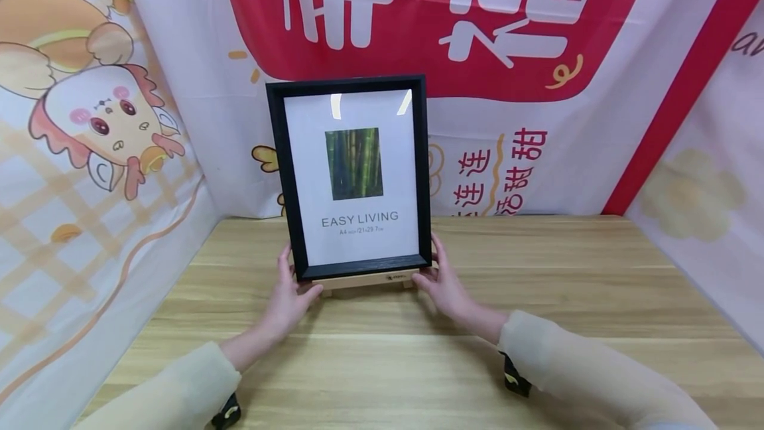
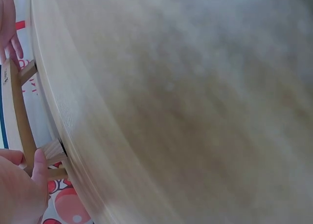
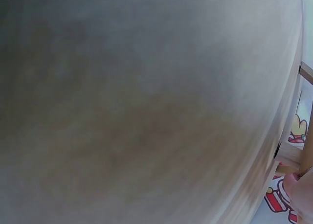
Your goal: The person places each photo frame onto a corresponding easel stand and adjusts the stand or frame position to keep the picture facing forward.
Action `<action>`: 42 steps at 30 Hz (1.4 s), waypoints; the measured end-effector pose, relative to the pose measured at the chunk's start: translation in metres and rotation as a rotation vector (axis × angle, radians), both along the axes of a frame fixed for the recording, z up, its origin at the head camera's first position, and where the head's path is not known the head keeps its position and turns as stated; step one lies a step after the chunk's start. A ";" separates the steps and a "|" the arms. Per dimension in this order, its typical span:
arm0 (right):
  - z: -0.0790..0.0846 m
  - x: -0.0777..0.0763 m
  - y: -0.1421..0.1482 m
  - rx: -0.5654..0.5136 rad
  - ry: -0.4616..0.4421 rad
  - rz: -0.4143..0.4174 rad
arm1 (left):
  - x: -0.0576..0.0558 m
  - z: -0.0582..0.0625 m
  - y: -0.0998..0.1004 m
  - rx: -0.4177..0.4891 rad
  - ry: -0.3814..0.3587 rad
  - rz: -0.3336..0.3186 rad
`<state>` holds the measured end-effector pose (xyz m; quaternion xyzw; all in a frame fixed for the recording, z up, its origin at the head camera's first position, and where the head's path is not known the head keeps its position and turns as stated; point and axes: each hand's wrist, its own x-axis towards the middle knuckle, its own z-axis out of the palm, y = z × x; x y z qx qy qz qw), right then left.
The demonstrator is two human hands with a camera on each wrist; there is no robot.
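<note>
A black picture frame (image 1: 425, 171) with a bamboo picture and the words EASY LIVING stands leaning back on a small wooden easel (image 1: 361, 281). My left hand (image 1: 288, 305) grips the easel's left lower corner, thumb at the front ledge and fingers round the side. At the opposite corner my right hand (image 1: 446, 289) holds the easel the same way. The left wrist view shows the left thumb (image 2: 39, 168) against the ledge by a short wooden foot (image 2: 54, 150). In the right wrist view, only a bit of the right hand (image 3: 302, 192) shows at the edge.
Everything stands on a wood-grain table (image 1: 382, 370). Behind it hangs a white cloth with a red printed panel (image 1: 418, 12) close to the frame's back. Printed cloths with a cartoon figure (image 1: 107, 118) and a flower (image 1: 692, 191) line the left and right sides.
</note>
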<state>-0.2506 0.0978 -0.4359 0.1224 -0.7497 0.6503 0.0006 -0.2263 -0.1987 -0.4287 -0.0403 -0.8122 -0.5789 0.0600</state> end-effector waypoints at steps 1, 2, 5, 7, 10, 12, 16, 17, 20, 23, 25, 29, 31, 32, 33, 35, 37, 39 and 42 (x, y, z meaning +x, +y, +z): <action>0.000 -0.001 0.000 0.004 0.003 -0.007 | 0.000 0.000 0.001 0.001 -0.003 0.001; 0.000 -0.001 0.000 0.012 0.005 -0.015 | 0.000 0.000 0.001 0.001 -0.007 0.001; 0.000 -0.002 0.001 0.033 0.013 -0.033 | 0.001 -0.001 0.004 -0.006 -0.002 0.004; 0.001 -0.003 0.001 0.054 0.015 -0.045 | 0.002 -0.001 0.005 -0.014 0.013 0.004; 0.001 -0.002 0.004 0.080 0.024 -0.057 | 0.003 -0.002 0.009 -0.017 0.034 0.000; 0.001 -0.001 0.006 0.088 0.030 -0.059 | 0.004 -0.002 0.012 -0.018 0.048 -0.003; 0.002 0.000 0.012 0.085 0.028 -0.062 | 0.005 -0.003 0.019 -0.015 0.052 -0.011; 0.001 0.000 0.014 0.086 0.029 -0.065 | 0.005 -0.003 0.020 -0.017 0.049 -0.011; 0.001 0.001 0.021 0.090 0.030 -0.075 | 0.005 -0.003 0.026 -0.025 0.034 -0.011; 0.000 0.003 0.027 0.088 0.049 -0.077 | 0.006 -0.004 0.032 -0.030 0.024 -0.011; -0.001 0.004 0.031 0.077 0.049 -0.076 | 0.007 -0.004 0.036 -0.039 0.028 -0.011; -0.001 0.006 0.039 0.064 0.037 -0.075 | 0.008 -0.005 0.043 -0.063 0.032 -0.009; -0.001 0.007 0.043 0.066 0.031 -0.079 | 0.008 -0.005 0.047 -0.074 0.030 -0.011; -0.001 0.008 0.045 0.068 0.028 -0.080 | 0.008 -0.005 0.049 -0.078 0.029 -0.012; -0.001 0.009 0.047 0.069 0.024 -0.081 | 0.008 -0.005 0.051 -0.081 0.027 -0.012; -0.001 0.010 0.051 0.071 0.018 -0.084 | 0.009 -0.005 0.055 -0.078 0.026 -0.019; -0.001 0.011 0.055 0.072 0.017 -0.088 | 0.009 -0.004 0.058 -0.082 0.027 -0.024; -0.001 0.013 0.059 0.068 0.016 -0.089 | 0.009 -0.004 0.062 -0.084 0.031 -0.028; -0.001 0.014 0.065 0.071 0.013 -0.097 | 0.010 -0.004 0.067 -0.086 0.035 -0.033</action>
